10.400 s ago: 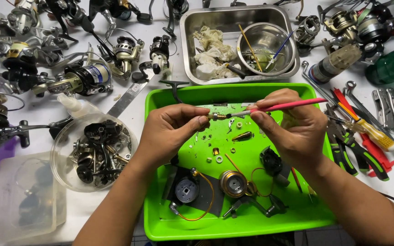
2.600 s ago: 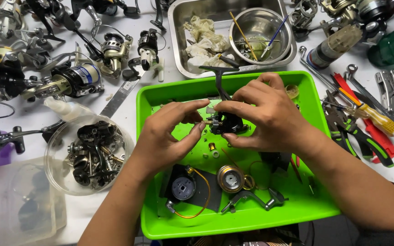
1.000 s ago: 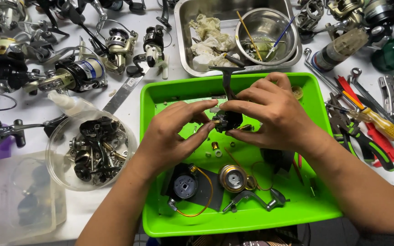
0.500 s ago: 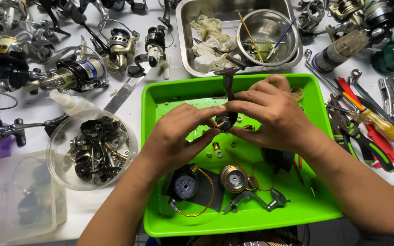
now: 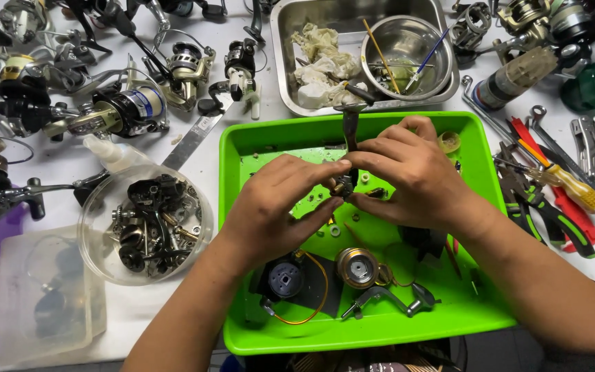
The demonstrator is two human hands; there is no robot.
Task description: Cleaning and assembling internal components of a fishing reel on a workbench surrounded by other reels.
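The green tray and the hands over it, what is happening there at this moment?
A person holds a small dark reel part between both hands over the green tray. The left hand pinches it from the left, the right hand from the right. A loose spool and a handle piece lie in the tray near the person. Fishing reels, a clear bowl of parts and hand tools lie around.

Both forearms come up from the bottom of the frame and meet at its centre. The left hand (image 5: 273, 207) lies palm down, fingers curled, forefinger and thumb stretched rightward. The right hand (image 5: 414, 179) faces it, fingers bent, fingertips pinching close to the left's.
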